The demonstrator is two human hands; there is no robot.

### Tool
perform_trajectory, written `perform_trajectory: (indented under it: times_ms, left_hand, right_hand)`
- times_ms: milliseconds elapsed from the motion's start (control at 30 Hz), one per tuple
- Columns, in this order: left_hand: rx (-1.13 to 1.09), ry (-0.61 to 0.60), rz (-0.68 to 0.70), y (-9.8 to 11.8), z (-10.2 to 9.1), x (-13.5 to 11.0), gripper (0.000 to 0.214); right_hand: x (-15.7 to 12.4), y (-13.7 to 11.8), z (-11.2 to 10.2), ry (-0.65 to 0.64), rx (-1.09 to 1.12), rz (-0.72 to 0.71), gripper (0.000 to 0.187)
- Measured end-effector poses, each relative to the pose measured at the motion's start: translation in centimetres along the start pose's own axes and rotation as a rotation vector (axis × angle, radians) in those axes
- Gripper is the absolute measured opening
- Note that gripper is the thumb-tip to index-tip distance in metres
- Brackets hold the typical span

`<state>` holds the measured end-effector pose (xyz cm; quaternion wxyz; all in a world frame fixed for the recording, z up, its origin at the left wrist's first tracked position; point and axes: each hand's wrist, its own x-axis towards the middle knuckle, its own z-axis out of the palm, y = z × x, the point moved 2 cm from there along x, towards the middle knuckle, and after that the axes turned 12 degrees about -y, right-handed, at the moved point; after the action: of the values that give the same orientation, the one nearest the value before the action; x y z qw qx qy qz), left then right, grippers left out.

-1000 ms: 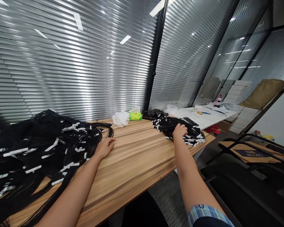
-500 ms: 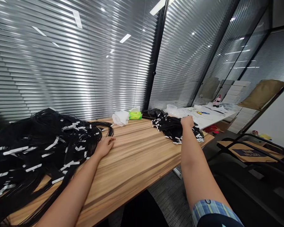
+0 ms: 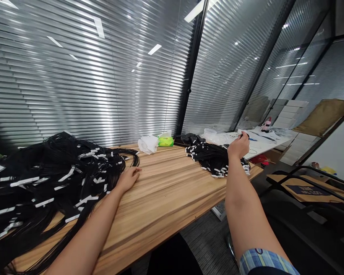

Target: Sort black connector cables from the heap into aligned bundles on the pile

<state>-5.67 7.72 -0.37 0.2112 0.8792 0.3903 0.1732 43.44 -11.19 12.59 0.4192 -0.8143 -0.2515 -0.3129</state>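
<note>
**Left hand** (image 3: 128,179): I am resting it on the wooden table (image 3: 166,191), palm down with the fingers open and loosely spread. My fingertips are lying just beside the strands at the near edge of the large heap of black cords (image 3: 54,179).

**Right hand** (image 3: 239,147): I am holding it up over the far side of the small bundle of black cords (image 3: 215,160), clear of the tabletop. My fingers are curling inward and pinching together, but I cannot tell whether they are gripping a thin strand.

**Large heap:** It is sprawling over the left end of the table and spilling past the near edge. The thin, glossy cords are tangling loosely, with many small white tags (image 3: 24,181) scattered through them.

**Small bundle:** It is lying toward the right end of the table, well apart from the heap. Its cords are gathering more tightly, and white tags are clustering along both ends.

**Also on the table:** A crumpled white bag (image 3: 148,144) and a green packet (image 3: 165,141) are sitting side by side at the far edge, between the heap and the bundle.

**Beyond the table:** A white table (image 3: 263,147) is standing past the right end, and slatted blinds (image 3: 74,76) are covering the glass wall behind.
</note>
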Motion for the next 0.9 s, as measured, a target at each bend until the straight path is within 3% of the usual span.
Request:
perform_trajectory:
  times_ms: [67, 100, 267, 400, 500, 667, 767, 900]
  left_hand:
    - [0.000, 0.001, -0.005, 0.0, 0.0, 0.0, 0.031]
    - [0.001, 0.003, -0.009, 0.0, 0.0, 0.0, 0.031]
    - [0.001, 0.008, -0.013, 0.1, -0.2, -0.1, 0.033]
    - [-0.005, 0.005, -0.007, 0.3, -0.1, 0.0, 0.033]
    - [-0.009, 0.010, -0.010, 0.3, -0.1, 0.0, 0.033]
    - [-0.009, 0.015, -0.016, 0.3, -0.1, -0.1, 0.032]
    - [-0.012, 0.022, -0.023, 0.2, -0.1, -0.1, 0.032]
    - [0.004, 0.027, -0.034, -0.4, 0.1, 0.2, 0.032]
  right_hand:
    - [0.1, -0.4, -0.2, -0.030, -0.051, -0.058, 0.044]
    - [0.3, -0.7, -0.2, -0.112, -0.098, -0.082, 0.046]
    - [-0.2, -1.4, 1.7, -0.904, -0.338, -0.232, 0.046]
    - [-2.5, -1.4, 4.3, -1.168, -0.420, -0.294, 0.040]
    - [-4.6, -2.1, 6.0, -1.174, -0.473, -0.360, 0.033]
    - [-6.5, -4.5, 8.2, -1.050, -0.470, -0.458, 0.031]
    - [-5.9, -4.9, 9.5, -0.954, -0.489, -0.416, 0.039]
    - [-3.8, -3.4, 11.3, -0.862, -0.520, -0.285, 0.051]
